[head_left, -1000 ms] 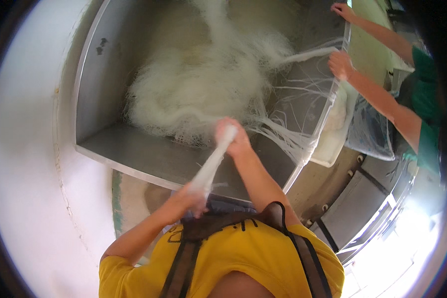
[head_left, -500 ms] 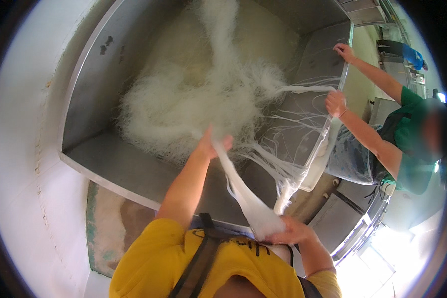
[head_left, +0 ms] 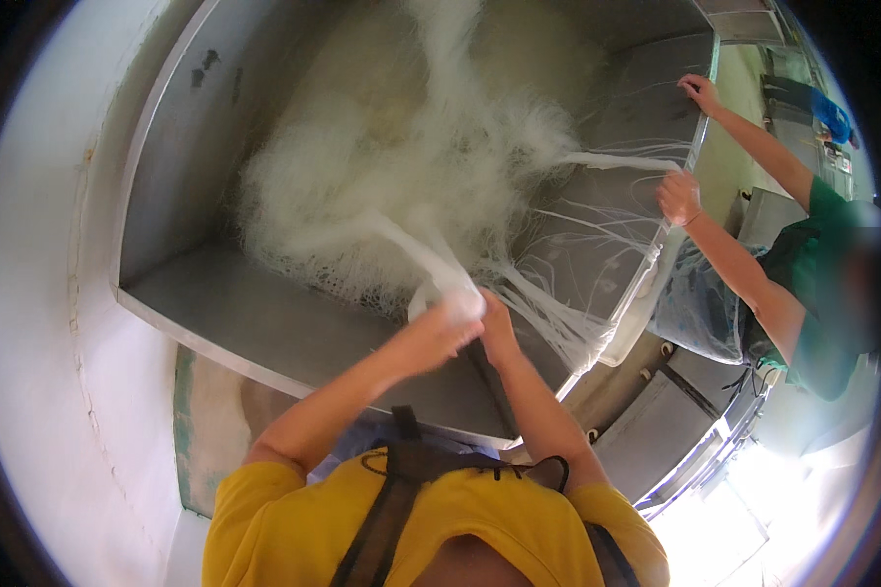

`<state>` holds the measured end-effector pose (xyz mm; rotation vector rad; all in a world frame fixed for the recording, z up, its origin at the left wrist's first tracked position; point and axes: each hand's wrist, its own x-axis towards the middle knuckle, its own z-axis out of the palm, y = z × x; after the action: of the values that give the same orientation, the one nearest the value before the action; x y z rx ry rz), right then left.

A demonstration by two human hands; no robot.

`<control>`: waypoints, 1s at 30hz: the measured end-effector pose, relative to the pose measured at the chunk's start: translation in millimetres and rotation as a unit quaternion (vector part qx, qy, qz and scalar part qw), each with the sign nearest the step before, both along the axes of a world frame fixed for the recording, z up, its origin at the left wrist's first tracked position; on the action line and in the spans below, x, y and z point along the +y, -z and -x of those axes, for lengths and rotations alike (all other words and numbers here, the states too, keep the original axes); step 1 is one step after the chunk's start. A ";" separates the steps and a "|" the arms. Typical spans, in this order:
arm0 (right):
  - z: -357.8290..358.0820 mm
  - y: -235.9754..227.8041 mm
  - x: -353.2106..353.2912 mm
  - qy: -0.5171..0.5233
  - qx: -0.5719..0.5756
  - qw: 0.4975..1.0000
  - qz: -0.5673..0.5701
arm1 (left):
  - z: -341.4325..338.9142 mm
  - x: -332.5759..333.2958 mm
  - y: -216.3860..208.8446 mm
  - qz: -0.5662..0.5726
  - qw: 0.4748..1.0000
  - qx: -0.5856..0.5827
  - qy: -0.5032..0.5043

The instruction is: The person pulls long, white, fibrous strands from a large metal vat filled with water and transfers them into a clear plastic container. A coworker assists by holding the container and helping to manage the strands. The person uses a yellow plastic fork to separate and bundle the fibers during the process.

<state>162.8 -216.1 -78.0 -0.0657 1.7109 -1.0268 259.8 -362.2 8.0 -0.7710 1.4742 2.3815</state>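
White strand bundle, centre of frame: apparently gathered, left hand closed round it; right hand, grip I cannot tell. Ungathered: loose strands above, in metal tank.

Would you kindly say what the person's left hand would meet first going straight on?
Beyond the strands bunched at it, the left hand would probably meet the right hand first; whether they touch is unclear.

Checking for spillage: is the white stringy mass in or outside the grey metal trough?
Mostly in: the mass lies within the trough; strands reach its rim.
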 end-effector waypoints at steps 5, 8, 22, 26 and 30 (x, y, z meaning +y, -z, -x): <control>24.5 -31.6 -74.8 0.165 -0.463 0.871 -0.002 | -27.9 36.0 -11.5 0.212 0.904 0.193 0.316; 27.6 -71.7 -57.7 0.186 -0.428 0.884 -0.030 | -55.4 26.6 26.7 0.112 0.946 0.174 0.249; -4.2 -175.3 71.3 -0.315 -0.192 0.894 -0.256 | 37.3 1.1 182.2 -0.407 0.827 -0.208 -0.327; -4.8 -85.7 98.9 -0.362 0.154 0.898 -0.200 | 28.0 -9.4 86.5 -0.260 0.933 -0.198 -0.154; 19.5 -53.9 -26.9 0.184 -0.269 0.944 -0.057 | -2.5 29.4 26.9 0.045 0.982 0.158 0.092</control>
<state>143.3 -243.0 -24.2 0.5809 1.2931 -1.0857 262.3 -332.8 -18.9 -0.2648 1.6987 2.3877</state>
